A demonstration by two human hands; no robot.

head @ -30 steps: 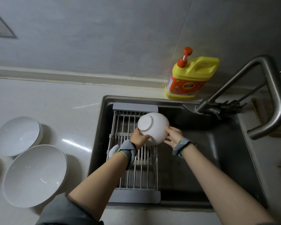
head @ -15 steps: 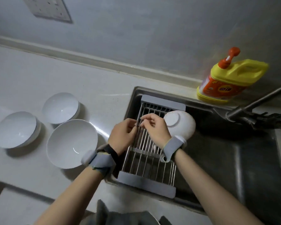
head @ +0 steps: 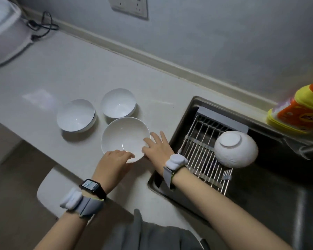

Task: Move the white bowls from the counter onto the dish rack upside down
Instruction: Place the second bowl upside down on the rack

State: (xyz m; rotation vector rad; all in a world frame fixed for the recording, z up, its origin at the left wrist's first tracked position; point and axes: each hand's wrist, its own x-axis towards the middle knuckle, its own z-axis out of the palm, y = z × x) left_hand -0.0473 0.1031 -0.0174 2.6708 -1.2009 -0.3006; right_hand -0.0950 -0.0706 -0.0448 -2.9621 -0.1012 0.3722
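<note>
A large white bowl [head: 124, 137] sits upright on the pale counter [head: 65, 73] just left of the sink. My left hand [head: 114, 161] lies over its near rim, and my right hand [head: 158, 147] touches its right rim with fingers spread; neither hand has closed around it. Two smaller white bowls [head: 76, 115] [head: 118, 103] stand upright behind it. One white bowl [head: 236, 149] rests upside down on the right side of the metal dish rack [head: 197, 150] that spans the sink.
A yellow and orange detergent bottle [head: 300, 112] stands on the ledge behind the sink [head: 260, 204]. A white appliance [head: 4, 31] with a black cord occupies the far left of the counter. A wall socket [head: 128, 5] is above.
Both hands have left the rack and moved left to the large bowl on the counter. The upside-down bowl stays on the rack. The view has swung left.
</note>
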